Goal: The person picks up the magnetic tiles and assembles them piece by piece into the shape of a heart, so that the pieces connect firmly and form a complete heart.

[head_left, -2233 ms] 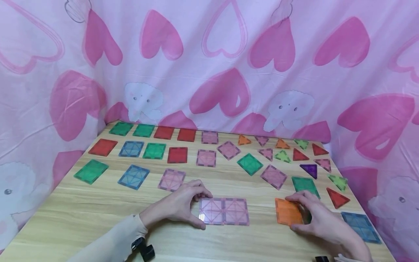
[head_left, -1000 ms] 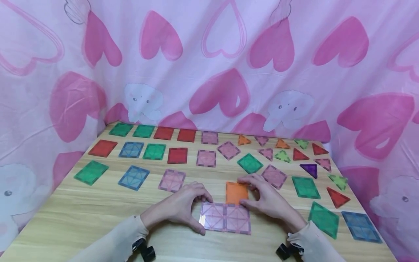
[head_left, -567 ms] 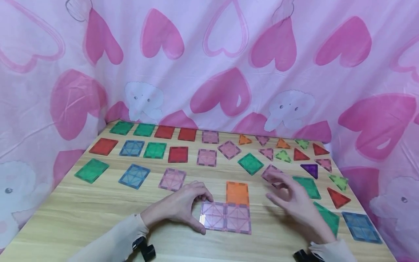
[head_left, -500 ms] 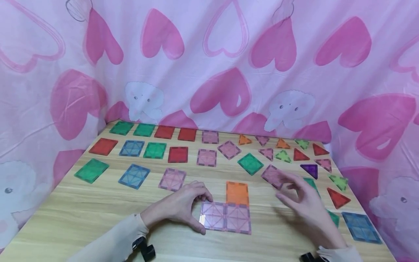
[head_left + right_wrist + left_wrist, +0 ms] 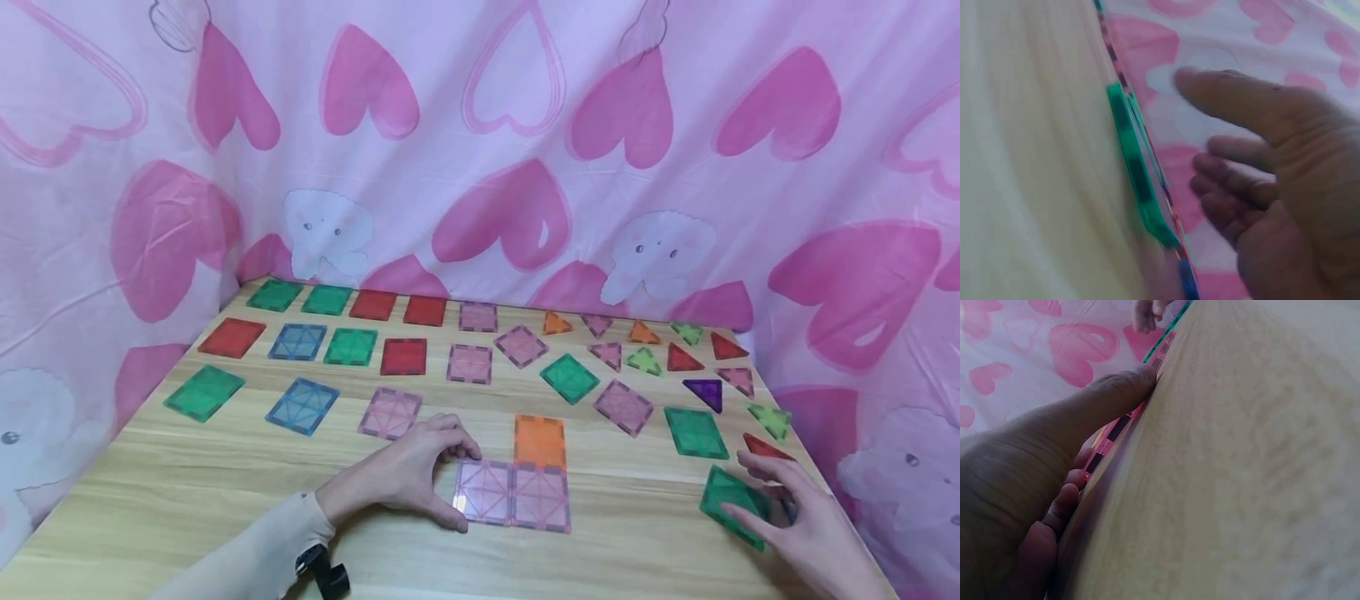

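Two clear pink square magnetic tiles lie edge to edge near the front middle in the head view. My left hand (image 5: 408, 467) holds the left pink tile (image 5: 483, 492) by its near and far corners, between thumb and fingers. An orange square tile (image 5: 540, 442) adjoins the far edge of the right pink tile (image 5: 542, 498). At the front right, my right hand (image 5: 813, 521) hovers over a green square tile (image 5: 716, 500), thumb and fingers spread. The right wrist view has a gap between that hand (image 5: 1254, 150) and the green tile (image 5: 1135, 165).
Loose square tiles, such as a blue one (image 5: 302, 407) and a red one (image 5: 403, 357), lie in rows at the back and left. Small triangles, including a purple one (image 5: 703, 395), fill the back right. A pink heart-print curtain (image 5: 480, 125) encloses the wooden table (image 5: 225, 500).
My right hand brought the orange tile from the right to the pink pair, let it go, then moved back right to the green tile. The left hand stays at the pink tile.
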`<state>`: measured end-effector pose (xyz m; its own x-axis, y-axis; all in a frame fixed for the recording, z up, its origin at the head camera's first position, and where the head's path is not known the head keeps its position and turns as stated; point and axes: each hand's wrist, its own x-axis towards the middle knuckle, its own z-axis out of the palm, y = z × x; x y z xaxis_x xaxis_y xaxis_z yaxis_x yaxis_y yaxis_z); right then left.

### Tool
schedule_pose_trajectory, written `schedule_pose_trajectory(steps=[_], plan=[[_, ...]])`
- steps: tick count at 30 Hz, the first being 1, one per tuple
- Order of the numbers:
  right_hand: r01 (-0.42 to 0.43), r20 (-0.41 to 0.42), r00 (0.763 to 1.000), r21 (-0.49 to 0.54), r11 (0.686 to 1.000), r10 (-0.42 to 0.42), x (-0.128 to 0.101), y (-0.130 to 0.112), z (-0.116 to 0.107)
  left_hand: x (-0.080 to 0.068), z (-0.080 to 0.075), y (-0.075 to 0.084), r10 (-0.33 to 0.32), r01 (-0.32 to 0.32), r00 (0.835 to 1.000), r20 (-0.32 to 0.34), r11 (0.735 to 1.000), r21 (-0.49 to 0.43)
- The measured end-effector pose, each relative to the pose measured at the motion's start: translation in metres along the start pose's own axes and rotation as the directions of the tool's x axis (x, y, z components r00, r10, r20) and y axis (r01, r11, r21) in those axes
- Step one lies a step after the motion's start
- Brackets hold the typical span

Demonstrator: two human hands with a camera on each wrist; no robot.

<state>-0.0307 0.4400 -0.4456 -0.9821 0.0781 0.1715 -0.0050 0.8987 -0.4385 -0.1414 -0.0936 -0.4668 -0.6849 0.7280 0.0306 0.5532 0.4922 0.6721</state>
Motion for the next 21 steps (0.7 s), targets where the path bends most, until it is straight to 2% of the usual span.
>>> schedule_pose_trajectory(steps=[3,6,12,14,16,18,20,21], plan=[[-0.056,0.117,0.991,-0.085,0.995,0.066,0.001,0.006,-0.003,-0.001,0.0,0.0,-0.003,0.003,1.0,0.0,1.0,-0.003],[-0.098,0.224,0.966,-0.157,0.983,0.132,0.004,0.009,-0.004,0.0,0.0,0.0,-0.009,0.009,1.0,0.002,1.0,-0.007],[-0.076,0.305,0.944,-0.181,0.98,0.13,0.005,0.013,-0.003,0.0,0.0,0.0,-0.003,0.003,1.0,0.006,1.0,-0.005],[-0.092,0.325,0.934,-0.177,0.98,0.147,0.006,0.01,-0.003,0.0,0.0,0.0,-0.001,0.001,1.0,0.007,1.0,-0.001],[-0.103,0.314,0.938,-0.155,0.983,0.148,0.007,0.005,-0.003,0.0,0.0,0.0,-0.001,0.001,1.0,0.007,1.0,0.003],[-0.097,0.264,0.957,-0.111,0.989,0.124,0.007,-0.004,-0.001,0.0,0.0,0.0,-0.002,0.002,1.0,0.009,1.0,0.002],[-0.046,0.18,0.982,-0.053,0.998,0.055,0.01,-0.017,0.001,0.0,0.0,0.0,-0.003,0.003,1.0,0.007,1.0,-0.001],[0.005,0.129,0.992,-0.018,1.0,-0.003,0.013,-0.025,0.003,0.0,-0.001,0.0,-0.004,0.004,1.0,0.005,1.0,-0.004]])
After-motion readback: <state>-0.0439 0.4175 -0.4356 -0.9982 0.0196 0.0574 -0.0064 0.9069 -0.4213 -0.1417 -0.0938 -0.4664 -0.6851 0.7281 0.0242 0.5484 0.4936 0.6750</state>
